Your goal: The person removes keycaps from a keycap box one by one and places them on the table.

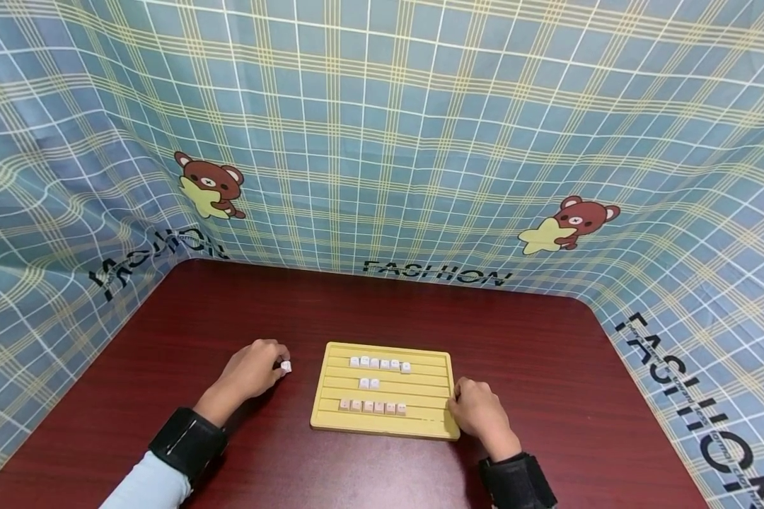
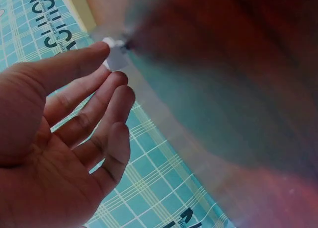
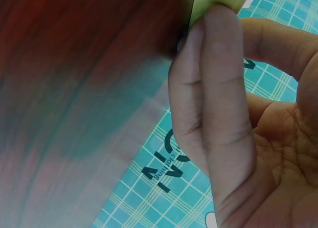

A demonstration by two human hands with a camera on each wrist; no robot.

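Note:
My left hand (image 1: pixel 252 369) pinches a white keycap (image 1: pixel 286 366) between thumb and fingertips, left of the yellow grooved tray (image 1: pixel 420 387). In the left wrist view the same keycap (image 2: pixel 115 56) shows at the tip of the thumb, with the other fingers bent loosely below. White keycaps (image 1: pixel 374 363) stand in the tray's far row, the rightmost a little out of line. Two more white keycaps (image 1: pixel 368 384) sit in the middle, and several pinkish keycaps (image 1: pixel 373 406) line the near row. My right hand (image 1: pixel 480 408) grips the tray's right edge, its fingertips (image 3: pixel 221 22) against the yellow rim.
The tray lies on a dark red wooden table (image 1: pixel 229 311). Behind and on both sides hangs a blue plaid cloth (image 1: pixel 369 177) with printed bears and lettering. Black bands (image 1: pixel 189 445) wrap both wrists.

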